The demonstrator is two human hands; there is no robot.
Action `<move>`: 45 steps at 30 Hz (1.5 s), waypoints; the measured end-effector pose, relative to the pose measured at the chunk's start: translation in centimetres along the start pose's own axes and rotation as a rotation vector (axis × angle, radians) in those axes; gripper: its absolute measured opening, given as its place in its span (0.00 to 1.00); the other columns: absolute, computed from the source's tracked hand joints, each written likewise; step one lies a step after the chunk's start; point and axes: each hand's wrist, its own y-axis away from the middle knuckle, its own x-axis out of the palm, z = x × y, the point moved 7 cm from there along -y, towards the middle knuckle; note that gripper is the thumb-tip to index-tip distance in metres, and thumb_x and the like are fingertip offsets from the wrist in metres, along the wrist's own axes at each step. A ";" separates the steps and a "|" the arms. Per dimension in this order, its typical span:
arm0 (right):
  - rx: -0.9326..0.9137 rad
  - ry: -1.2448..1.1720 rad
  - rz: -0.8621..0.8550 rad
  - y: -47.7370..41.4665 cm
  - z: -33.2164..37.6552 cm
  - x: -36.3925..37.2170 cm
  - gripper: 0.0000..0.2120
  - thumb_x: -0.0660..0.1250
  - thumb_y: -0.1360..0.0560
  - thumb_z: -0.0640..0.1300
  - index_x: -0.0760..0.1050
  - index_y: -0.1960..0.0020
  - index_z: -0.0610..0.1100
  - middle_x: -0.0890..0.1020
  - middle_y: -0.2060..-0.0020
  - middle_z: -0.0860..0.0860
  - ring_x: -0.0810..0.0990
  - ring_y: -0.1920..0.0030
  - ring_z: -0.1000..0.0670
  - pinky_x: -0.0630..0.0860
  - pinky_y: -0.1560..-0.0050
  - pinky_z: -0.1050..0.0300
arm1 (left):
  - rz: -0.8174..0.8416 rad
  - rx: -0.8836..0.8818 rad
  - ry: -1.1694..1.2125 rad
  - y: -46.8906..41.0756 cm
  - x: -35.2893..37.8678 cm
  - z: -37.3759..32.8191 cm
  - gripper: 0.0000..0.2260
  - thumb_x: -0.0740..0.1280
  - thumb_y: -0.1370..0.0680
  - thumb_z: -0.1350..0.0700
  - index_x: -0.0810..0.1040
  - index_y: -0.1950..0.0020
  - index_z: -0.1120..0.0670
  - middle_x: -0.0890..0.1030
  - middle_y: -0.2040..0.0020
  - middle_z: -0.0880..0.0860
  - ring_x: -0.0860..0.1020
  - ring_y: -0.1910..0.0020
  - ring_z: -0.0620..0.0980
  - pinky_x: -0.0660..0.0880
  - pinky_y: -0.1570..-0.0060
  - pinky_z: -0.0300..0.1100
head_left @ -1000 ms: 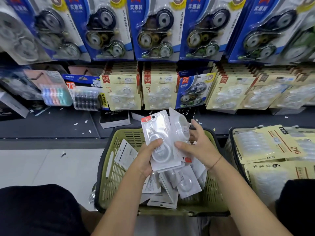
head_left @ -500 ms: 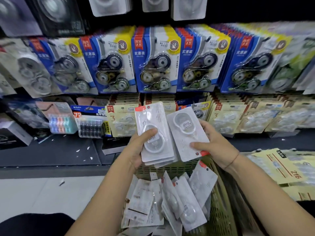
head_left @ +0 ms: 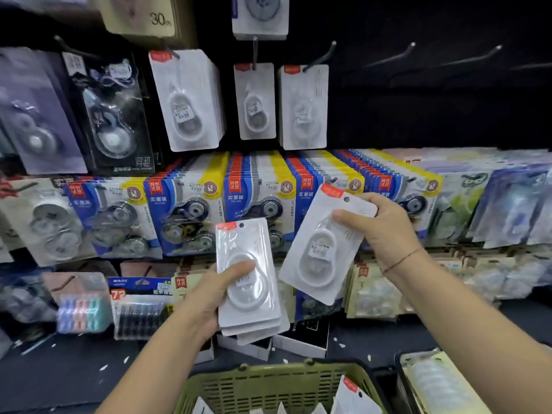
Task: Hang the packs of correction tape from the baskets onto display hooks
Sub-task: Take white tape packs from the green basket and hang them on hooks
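Above the pack (head_left: 321,249), "30" card (head_left: 140,19)

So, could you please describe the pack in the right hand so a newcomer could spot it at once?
Start at the row of blue-and-yellow packs across the middle of the display wall. In front of it, the right hand holds one white pack. Unlike the stack in the left hand, it is single and its top leans right.

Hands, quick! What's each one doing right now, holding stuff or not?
Left hand: grips a stack of correction tape packs, thumb across the front.
Right hand: pinches a single pack near its top.
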 end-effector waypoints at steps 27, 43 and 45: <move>-0.016 -0.024 0.152 -1.9 5.3 8.3 0.08 0.64 0.21 0.48 0.82 0.52 0.48 0.85 0.51 0.48 0.81 0.44 0.42 0.76 0.39 0.40 | -0.037 0.237 0.235 1.4 1.1 -6.3 0.30 0.74 0.35 0.57 0.76 0.34 0.57 0.85 0.49 0.60 0.86 0.59 0.55 0.81 0.67 0.45; -0.053 -0.077 -0.014 -9.9 9.9 10.1 0.07 0.73 0.27 0.45 0.82 0.63 0.46 0.85 0.55 0.46 0.83 0.48 0.41 0.79 0.43 0.40 | -0.039 0.342 0.209 1.3 -0.6 -11.8 0.35 0.79 0.38 0.57 0.75 0.31 0.56 0.84 0.43 0.59 0.85 0.50 0.57 0.82 0.60 0.48; -0.043 -0.074 -0.023 -10.3 9.6 10.2 0.07 0.73 0.27 0.45 0.81 0.63 0.47 0.85 0.56 0.45 0.83 0.48 0.40 0.79 0.44 0.40 | -0.033 0.349 0.212 1.2 -0.6 -12.1 0.35 0.80 0.37 0.58 0.74 0.31 0.56 0.84 0.44 0.59 0.85 0.50 0.56 0.82 0.62 0.47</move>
